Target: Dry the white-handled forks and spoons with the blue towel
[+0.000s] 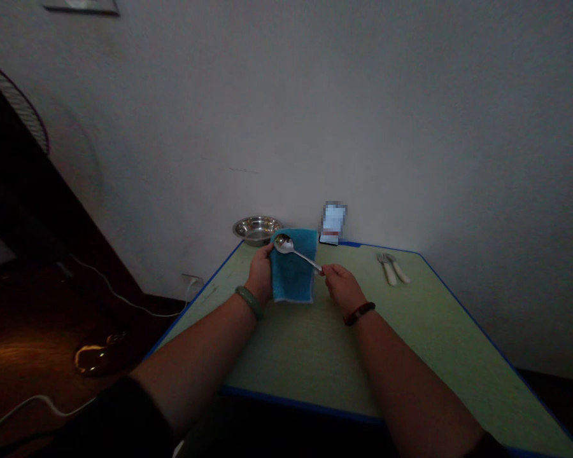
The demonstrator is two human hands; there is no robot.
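My left hand is closed on a blue cloth, holding it up above the green table. My right hand pinches the handle end of a metal spoon. The spoon's bowl rests against the top of the cloth near my left fingers. A green bangle sits on my left wrist and a dark bracelet on my right.
A steel bowl stands at the table's far left corner by the white wall. Two pale-handled utensils lie at the far right. A blurred small object leans on the wall. White cables and a fan are on the left.
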